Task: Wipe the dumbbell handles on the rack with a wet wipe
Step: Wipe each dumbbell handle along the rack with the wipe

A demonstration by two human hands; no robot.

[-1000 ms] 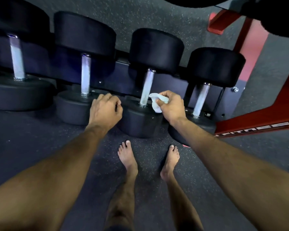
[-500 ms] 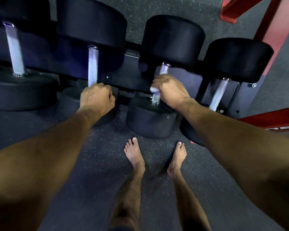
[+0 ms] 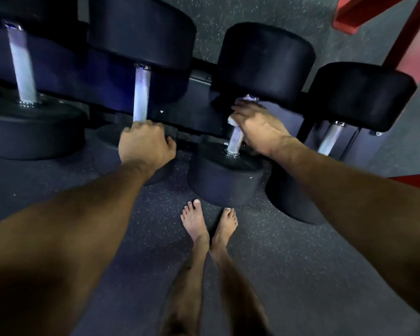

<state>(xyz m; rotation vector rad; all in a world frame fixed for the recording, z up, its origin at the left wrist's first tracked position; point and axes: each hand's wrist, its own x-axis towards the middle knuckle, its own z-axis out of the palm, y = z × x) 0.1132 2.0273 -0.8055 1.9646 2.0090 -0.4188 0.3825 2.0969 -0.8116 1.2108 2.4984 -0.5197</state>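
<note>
Bending over the dumbbell rack [image 3: 199,117], I have my right hand [image 3: 260,129] curled round the handle of the third dumbbell [image 3: 237,139], with the wet wipe [image 3: 231,120] trapped between my palm and the steel; only a white corner of it shows at the edge of my fingers. Wrapping the wipe round the bar lets me clean its whole circumference in one stroke, I judge, rather than dabbing at one side. The hand sits on the upper half of the handle, close under the far weight head, and the lower stretch down to the near collar is bare and not yet covered. My left hand [image 3: 144,144] is closed over the near end of the second dumbbell's handle [image 3: 141,93], fingers folded down and knuckles up, holding no wipe; it seems to be there to brace me as I lean forward. The dumbbells lie across the rack with their handles pointing toward me, which leaves each bar open to a grip from above. The first dumbbell's handle [image 3: 22,66] on the far left and the fourth dumbbell's handle [image 3: 330,139] on the right stand free of my hands. My bare feet [image 3: 204,221] are planted on the speckled rubber floor [image 3: 313,263], just in front of the third dumbbell.
</note>
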